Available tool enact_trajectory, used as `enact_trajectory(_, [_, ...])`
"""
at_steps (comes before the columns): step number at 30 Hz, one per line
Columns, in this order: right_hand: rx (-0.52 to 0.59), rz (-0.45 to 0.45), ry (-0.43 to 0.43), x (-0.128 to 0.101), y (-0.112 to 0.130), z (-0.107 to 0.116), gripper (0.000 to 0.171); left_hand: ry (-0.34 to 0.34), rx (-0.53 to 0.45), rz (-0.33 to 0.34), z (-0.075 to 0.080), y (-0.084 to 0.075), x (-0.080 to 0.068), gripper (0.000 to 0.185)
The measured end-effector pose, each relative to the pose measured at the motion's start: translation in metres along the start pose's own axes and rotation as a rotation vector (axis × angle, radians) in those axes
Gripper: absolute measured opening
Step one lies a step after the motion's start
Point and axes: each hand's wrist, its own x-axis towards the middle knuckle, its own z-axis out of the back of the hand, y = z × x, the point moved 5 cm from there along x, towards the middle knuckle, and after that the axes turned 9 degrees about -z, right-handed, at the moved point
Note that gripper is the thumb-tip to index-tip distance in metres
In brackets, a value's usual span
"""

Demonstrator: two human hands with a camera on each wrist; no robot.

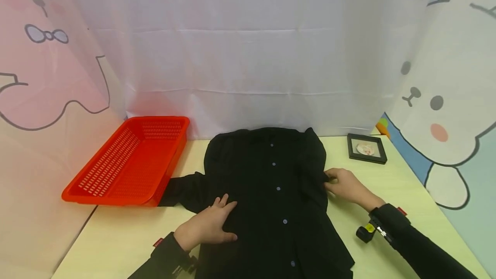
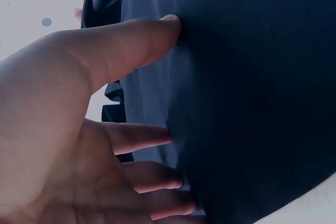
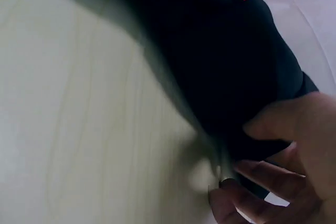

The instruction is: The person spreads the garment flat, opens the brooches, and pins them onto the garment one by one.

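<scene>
A black button-up shirt (image 1: 271, 184) lies front up on the pale table (image 1: 116, 231), buttons running down its middle. My left hand (image 1: 211, 225) lies flat on its left half, fingers straight against the cloth (image 2: 252, 103), thumb (image 2: 142, 40) spread. My right hand (image 1: 345, 184) is at the shirt's right edge, where thumb and fingers (image 3: 268, 174) pinch a fold of the black fabric (image 3: 220, 51). One sleeve (image 1: 182, 190) stretches left toward the basket.
A red slotted plastic basket (image 1: 128, 162) sits at the table's left, one corner over the sleeve end. A small dark picture frame (image 1: 366, 148) lies at the back right. White and cartoon-printed curtains surround the table.
</scene>
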Motion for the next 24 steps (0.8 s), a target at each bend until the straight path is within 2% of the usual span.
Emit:
enact_trajectory(5, [0.103,-0.058,-0.08,-0.01,-0.004,0.015,0.014,-0.007,0.002,-0.001,0.002,-0.001,0.001,0.089])
enact_trajectory(9, [0.125,-0.099,-0.168,-0.017,-0.008,0.034,0.007,-0.006,0.012,0.003,0.003,0.0,0.002,0.088])
enact_trajectory(14, [0.165,-0.125,-0.203,-0.03,-0.014,0.06,0.013,-0.004,0.032,0.017,0.004,0.001,0.003,0.083])
enact_trajectory(17, [0.229,-0.117,-0.219,-0.037,-0.018,0.074,0.015,-0.006,0.037,0.018,0.006,0.001,0.003,0.081])
enact_trajectory(22, [0.381,-0.053,-0.238,-0.05,-0.024,0.098,0.018,-0.009,0.038,0.01,0.01,-0.001,0.004,0.081])
enact_trajectory(24, [0.399,-0.059,-0.237,-0.058,-0.024,0.108,0.02,-0.009,0.037,0.011,0.011,-0.001,0.004,0.081])
